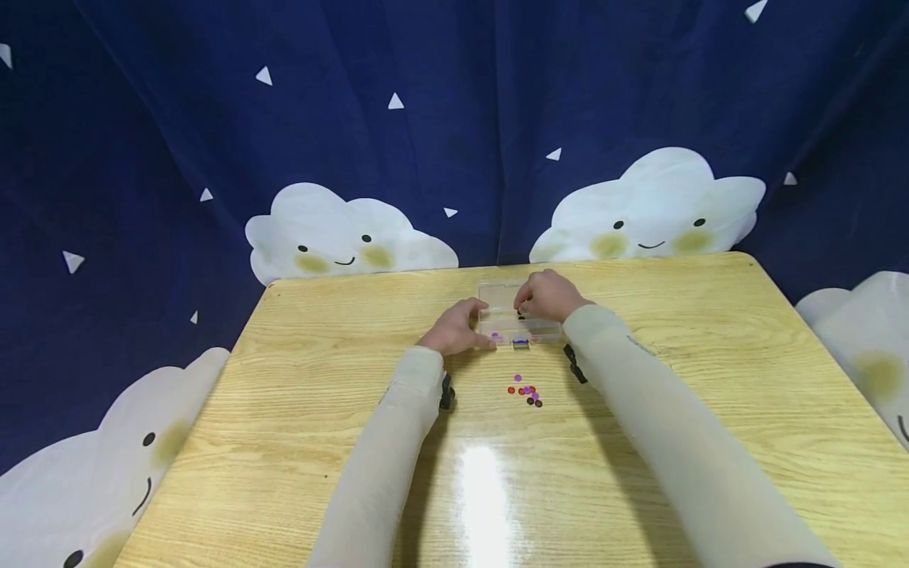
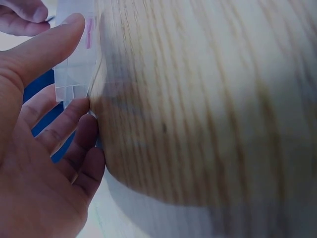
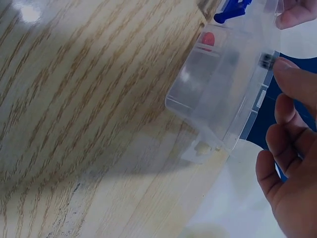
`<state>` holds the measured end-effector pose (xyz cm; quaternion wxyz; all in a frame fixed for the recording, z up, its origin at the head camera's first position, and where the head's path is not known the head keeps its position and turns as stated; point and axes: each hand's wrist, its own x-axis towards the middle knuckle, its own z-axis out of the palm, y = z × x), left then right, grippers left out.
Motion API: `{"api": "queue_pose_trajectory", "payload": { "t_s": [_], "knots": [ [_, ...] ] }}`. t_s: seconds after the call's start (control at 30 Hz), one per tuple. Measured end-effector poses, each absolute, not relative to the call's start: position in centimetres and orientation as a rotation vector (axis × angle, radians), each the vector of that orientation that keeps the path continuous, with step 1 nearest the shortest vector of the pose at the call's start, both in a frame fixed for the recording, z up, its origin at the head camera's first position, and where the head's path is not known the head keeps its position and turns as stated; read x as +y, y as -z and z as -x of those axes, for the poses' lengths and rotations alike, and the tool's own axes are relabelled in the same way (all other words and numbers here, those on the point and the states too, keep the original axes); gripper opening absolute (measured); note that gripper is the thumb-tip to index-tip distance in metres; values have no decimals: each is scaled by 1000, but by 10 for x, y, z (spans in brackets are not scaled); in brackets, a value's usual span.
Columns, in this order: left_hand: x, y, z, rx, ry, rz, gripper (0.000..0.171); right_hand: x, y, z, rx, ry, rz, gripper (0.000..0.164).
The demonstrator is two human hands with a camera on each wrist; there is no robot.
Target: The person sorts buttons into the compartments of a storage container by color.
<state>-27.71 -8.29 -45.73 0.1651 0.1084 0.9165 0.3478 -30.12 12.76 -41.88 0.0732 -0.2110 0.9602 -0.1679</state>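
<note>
A clear plastic compartment box (image 1: 500,323) stands on the table, its lid (image 1: 497,293) raised at the back. My left hand (image 1: 456,327) holds the box's left end between thumb and fingers. Above the box, my right hand (image 1: 550,296) pinches a small black button (image 3: 267,60) at its fingertips. Inside the box, a purple button (image 1: 495,337) lies at the left and a red button (image 3: 208,40) shows through the wall. A blue latch (image 1: 521,343) is on the box's front. The right hand hides part of the box in the head view.
In front of the box lie several loose buttons: red ones (image 1: 511,390), purple ones (image 1: 518,378) and dark brown ones (image 1: 538,404). The wooden table (image 1: 319,379) meets a dark blue curtain (image 1: 461,118) with cloud prints at its back edge.
</note>
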Motion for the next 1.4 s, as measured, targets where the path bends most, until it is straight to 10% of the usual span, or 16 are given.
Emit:
{"api": "queue_pose_trajectory", "payload": {
  "t_s": [1.4],
  "knots": [
    [-82, 456, 278, 2624, -951, -304, 75, 123, 380, 278, 2916, 533, 1006, 14]
  ]
}}
